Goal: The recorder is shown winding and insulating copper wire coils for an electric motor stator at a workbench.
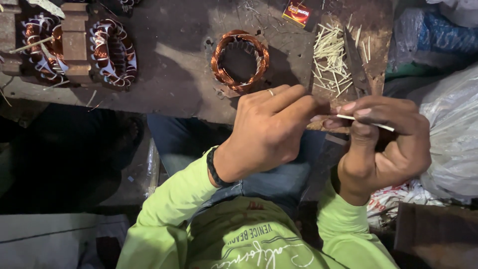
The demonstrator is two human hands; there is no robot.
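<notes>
My right hand (386, 139) pinches a thin pale stick (366, 122) between thumb and fingers, held crosswise above my lap. My left hand (271, 129), with a ring on one finger and a dark band at the wrist, has its fingertips closed at the stick's left end. Both hands meet in front of the worn bench edge (174, 99). Just beyond my left hand lies a round copper wire coil (239, 60) on the bench.
A heap of several pale sticks (333, 60) lies on the bench beside a dark blade (356, 62). A small red box (297, 11) sits behind. A wound motor stator (74, 45) stands far left. Plastic bags (453, 129) crowd the right side.
</notes>
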